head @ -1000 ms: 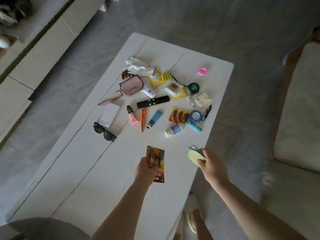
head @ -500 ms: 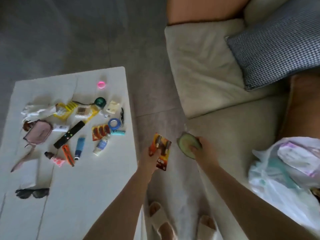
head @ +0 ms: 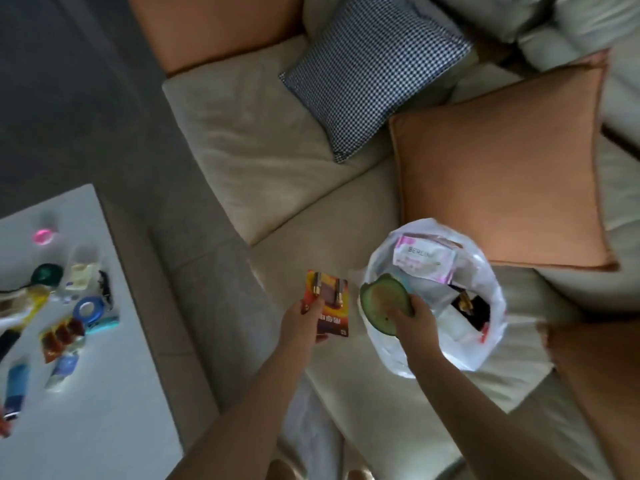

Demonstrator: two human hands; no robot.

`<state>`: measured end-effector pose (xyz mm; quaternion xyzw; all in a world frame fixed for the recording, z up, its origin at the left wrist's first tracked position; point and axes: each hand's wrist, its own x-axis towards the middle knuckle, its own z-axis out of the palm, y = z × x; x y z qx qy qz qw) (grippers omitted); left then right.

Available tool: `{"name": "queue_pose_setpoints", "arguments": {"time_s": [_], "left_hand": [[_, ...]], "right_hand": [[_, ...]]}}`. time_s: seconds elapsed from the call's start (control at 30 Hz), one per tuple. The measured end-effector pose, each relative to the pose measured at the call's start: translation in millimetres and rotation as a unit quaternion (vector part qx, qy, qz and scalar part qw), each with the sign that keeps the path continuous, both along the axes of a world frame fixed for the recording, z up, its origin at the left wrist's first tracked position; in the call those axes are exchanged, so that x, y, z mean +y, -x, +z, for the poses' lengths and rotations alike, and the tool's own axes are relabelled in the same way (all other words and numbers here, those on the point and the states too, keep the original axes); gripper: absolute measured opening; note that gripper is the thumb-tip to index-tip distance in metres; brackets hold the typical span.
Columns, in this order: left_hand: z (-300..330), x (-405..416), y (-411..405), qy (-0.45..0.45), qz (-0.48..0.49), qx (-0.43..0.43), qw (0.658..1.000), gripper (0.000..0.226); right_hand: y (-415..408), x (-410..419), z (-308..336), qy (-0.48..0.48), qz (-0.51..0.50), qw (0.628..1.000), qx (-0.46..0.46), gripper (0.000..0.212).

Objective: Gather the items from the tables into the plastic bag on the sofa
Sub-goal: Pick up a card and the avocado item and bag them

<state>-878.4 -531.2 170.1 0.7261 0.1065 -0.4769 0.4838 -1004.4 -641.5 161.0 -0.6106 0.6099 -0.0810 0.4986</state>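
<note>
My left hand [head: 300, 322] grips an orange battery pack [head: 329, 308] by its lower left corner, held above the sofa seat just left of the bag. My right hand [head: 414, 318] holds a round green avocado-shaped item [head: 382, 301] over the left rim of the white plastic bag [head: 485, 289]. The bag lies open on the beige sofa [head: 277, 161] and holds a pink-and-white packet [head: 424, 259] and other things. Several small items remain on the white table [head: 97, 393] at the left, among them a blue tape roll [head: 88, 308] and a pink ring [head: 43, 235].
An orange cushion [head: 498, 174] lies right behind the bag, a checked pillow [head: 374, 71] further back, another orange cushion [head: 214, 26] at the top left. A narrow strip of grey floor [head: 214, 306] separates table and sofa. My feet show at the bottom edge.
I have turned from the table to the sofa. Both hands carried the battery pack and the green item to the right; the green item is now over the bag's rim.
</note>
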Motion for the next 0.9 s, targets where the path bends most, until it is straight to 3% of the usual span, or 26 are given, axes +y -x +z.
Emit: {"name": "queue_pose_setpoints", "arguments": {"time_s": [0.2, 0.33, 0.4, 0.5, 0.67, 0.8, 0.9], "left_hand": [[-4.3, -82.1, 61.6, -0.003, -0.081, -0.001, 0.997, 0.018], [-6.9, -130.2, 86.1, 0.016, -0.080, 0.036, 0.996, 0.015], [-7.7, -150.7, 92.9, 0.029, -0.083, 0.055, 0.995, 0.019], [-8.3, -170.6, 102.0, 0.030, -0.145, 0.063, 0.987, 0.029], [-12.7, -172.4, 105.3, 0.008, -0.220, 0.044, 0.975, 0.050], [-17.8, -151.1, 90.5, -0.018, -0.220, 0.018, 0.975, 0.048], [-17.6, -120.9, 70.2, -0.051, -0.222, -0.015, 0.974, 0.042]], "right_hand": [[66.7, -60.7, -14.7, -0.101, -0.189, 0.976, -0.021, 0.029], [83.3, -92.8, -23.0, -0.208, -0.333, 0.904, -0.168, 0.036], [86.7, -108.2, -22.7, -0.233, -0.345, 0.882, -0.220, 0.034], [93.2, -118.3, -25.8, -0.247, -0.293, 0.903, -0.193, 0.021], [96.1, -113.3, -31.1, -0.183, -0.217, 0.953, -0.109, 0.027], [85.9, -96.6, -27.2, -0.090, -0.093, 0.991, -0.021, 0.026], [69.1, -78.5, -24.1, -0.051, 0.040, 0.998, 0.019, 0.030]]}}
